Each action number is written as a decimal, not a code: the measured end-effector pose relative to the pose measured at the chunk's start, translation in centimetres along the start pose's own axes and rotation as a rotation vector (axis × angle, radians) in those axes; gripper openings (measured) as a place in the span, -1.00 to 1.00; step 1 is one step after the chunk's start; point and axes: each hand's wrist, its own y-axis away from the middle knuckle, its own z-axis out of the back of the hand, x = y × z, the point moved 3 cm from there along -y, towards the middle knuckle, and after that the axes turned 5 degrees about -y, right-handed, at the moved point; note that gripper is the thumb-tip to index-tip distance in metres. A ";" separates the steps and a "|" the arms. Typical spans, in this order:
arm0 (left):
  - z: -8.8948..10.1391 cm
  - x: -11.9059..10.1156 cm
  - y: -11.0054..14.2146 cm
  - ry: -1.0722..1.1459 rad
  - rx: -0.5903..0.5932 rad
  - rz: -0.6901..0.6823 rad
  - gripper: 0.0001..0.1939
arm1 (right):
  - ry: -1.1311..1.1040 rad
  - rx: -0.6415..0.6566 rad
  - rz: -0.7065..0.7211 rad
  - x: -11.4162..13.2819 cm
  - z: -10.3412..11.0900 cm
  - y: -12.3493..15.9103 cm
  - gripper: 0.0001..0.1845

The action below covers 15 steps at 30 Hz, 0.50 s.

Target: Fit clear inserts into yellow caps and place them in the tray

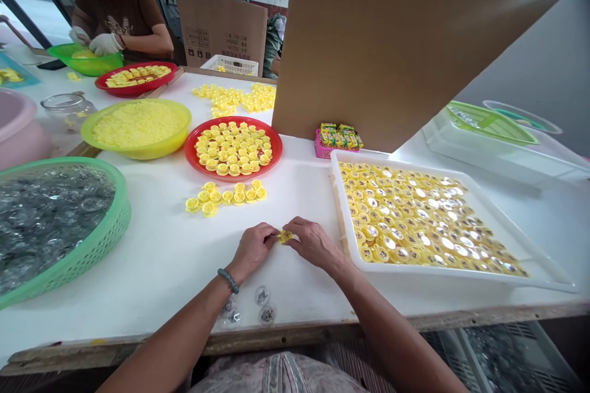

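The left hand (252, 252) and right hand (314, 244) are nearly closed, pinching a small yellow cap (285, 236) between them, half hidden by the fingers, over the surface (161, 282). Clear capsules (262, 295) lie near the edge. A white tray (338, 196) sits just right. A cardboard panel (382, 43) blocks the view beyond; print on a carton (221, 31) is unreadable.

Between the left hand (252, 252) and right hand (314, 244), the yellow cap (285, 236) shows bright yellow. At near left, the basket (117, 216) is pale green with a lattice pattern. Farther on, the plate (233, 119) is red and the bowl (152, 150) yellow-green. On the right, the tray (415, 276) is white, and the bracelet (228, 280) on the left wrist is teal.
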 end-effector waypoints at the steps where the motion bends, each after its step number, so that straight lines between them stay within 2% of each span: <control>1: 0.0 0.0 0.0 0.001 0.000 0.000 -0.83 | 0.014 0.005 0.000 0.0 -0.1 -0.1 -0.80; 5: -0.2 0.1 -0.1 -0.004 -0.008 -0.018 -0.79 | 0.059 0.057 0.018 -0.1 -0.3 -0.5 -0.90; 9: -0.3 0.3 -0.1 -0.008 -0.018 -0.021 -0.79 | 0.083 0.086 0.046 -0.1 -0.4 -1.0 -0.91; 15: -0.4 0.3 -0.2 -0.002 -0.018 -0.001 -0.80 | 0.000 0.080 0.066 -0.6 -0.4 -0.9 -0.92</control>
